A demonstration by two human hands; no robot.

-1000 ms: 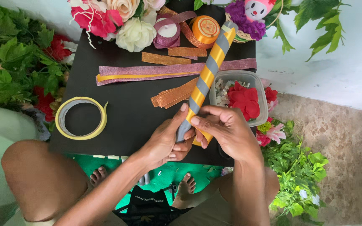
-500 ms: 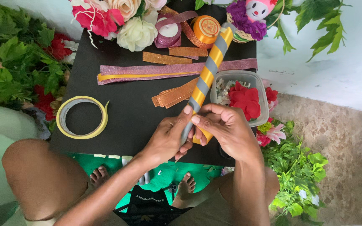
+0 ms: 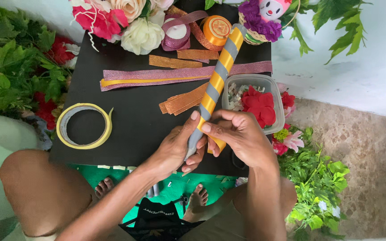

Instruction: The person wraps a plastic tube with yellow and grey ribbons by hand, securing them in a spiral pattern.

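**Fig.: Both hands closed on lower end of ribbon-wound stick; little change vs. prior frames**

Grey stick (image 3: 217,76) w/ orange ribbon spiral runs diagonally over the black surface (image 3: 130,129), upper end at approx. 1 o'clock, lower end held near the surface's 5 o'clock edge. Left hand (image 3: 179,149): grip closed around the bare grey lower section, thumb pressed along the shaft. Right hand (image 3: 240,134): grip closed on the orange ribbon where the winding ends, fingertips pinching it against the stick.

Change: compared w/ the earlier frames, stick angle and both hands are nearly the same; only slight finger shifts at the wrap's lower edge. Judged: the winding is at its last turns, w/ a short grey stretch left uncovered under the left hand.

Surroundings: tape roll (image 3: 83,126) at 9 o'clock of the hands, well apart. Glitter strips (image 3: 175,73) lie across the surface at 12 o'clock. Clear tub (image 3: 251,82) holding red petals sits just beside the right hand, at 1 o'clock. Orange ribbon spool (image 3: 216,27) lies near the stick's upper end.
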